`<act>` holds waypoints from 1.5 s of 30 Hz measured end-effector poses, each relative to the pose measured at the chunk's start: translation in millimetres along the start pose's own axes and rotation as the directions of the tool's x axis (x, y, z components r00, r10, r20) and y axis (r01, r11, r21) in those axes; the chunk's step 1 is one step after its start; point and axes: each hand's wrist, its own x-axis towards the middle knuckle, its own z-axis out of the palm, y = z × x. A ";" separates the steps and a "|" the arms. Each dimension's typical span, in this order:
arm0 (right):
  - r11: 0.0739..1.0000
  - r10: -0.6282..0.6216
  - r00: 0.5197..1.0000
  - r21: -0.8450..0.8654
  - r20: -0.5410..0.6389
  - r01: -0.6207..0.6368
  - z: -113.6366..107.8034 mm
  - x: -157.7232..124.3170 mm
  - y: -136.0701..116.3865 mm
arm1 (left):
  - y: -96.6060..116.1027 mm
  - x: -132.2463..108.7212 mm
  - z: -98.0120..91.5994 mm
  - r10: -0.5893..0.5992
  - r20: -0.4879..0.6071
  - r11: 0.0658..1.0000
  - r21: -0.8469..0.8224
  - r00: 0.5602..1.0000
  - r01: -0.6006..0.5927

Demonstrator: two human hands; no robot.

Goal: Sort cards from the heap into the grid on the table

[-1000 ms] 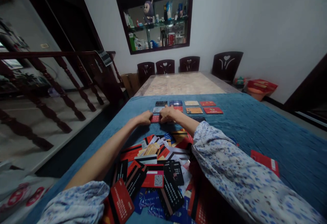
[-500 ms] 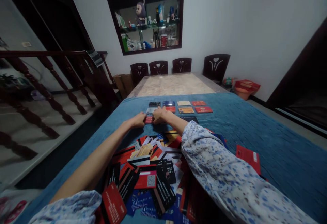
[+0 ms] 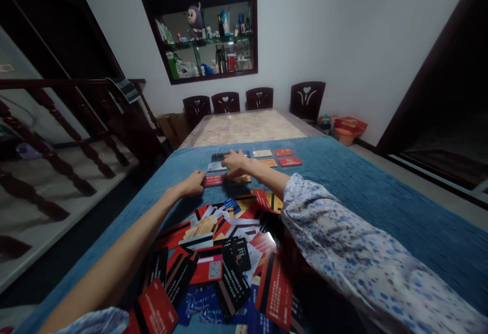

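Observation:
Cards lie in rows on the blue cloth. At the left end of the nearest row is a red card (image 3: pixel 213 180); my left hand (image 3: pixel 193 183) touches its left edge, thumb and fingers slightly apart, holding nothing. My right hand (image 3: pixel 235 164) reaches over the rows just right of that card, fingers bent and spread; whether it grips a card is hidden. A light blue card (image 3: pixel 216 167) lies behind the red one, partly beside my right fingers. Farther right are a cream card (image 3: pixel 262 153) and a red card (image 3: pixel 290 161). A loose heap of cards (image 3: pixel 213 269) spreads below my forearms.
The blue cloth (image 3: pixel 343 186) covers the near part of the long table (image 3: pixel 251 123). Dark chairs (image 3: pixel 260 98) stand at its far end. A wooden railing (image 3: pixel 57 84) runs along the left. A red bag on a bin (image 3: pixel 349 124) stands at the far right.
The view has shifted to the right. My right hand has moved off the nearest row's red card, up and right. My left hand has drawn back slightly to that card's left edge.

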 end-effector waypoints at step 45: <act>0.994 0.106 0.956 0.021 -0.272 -0.104 76.4 -238.4 95.5 | 205.9 -39.9 14.5 0.496 -0.246 0.862 0.028 0.833 -0.505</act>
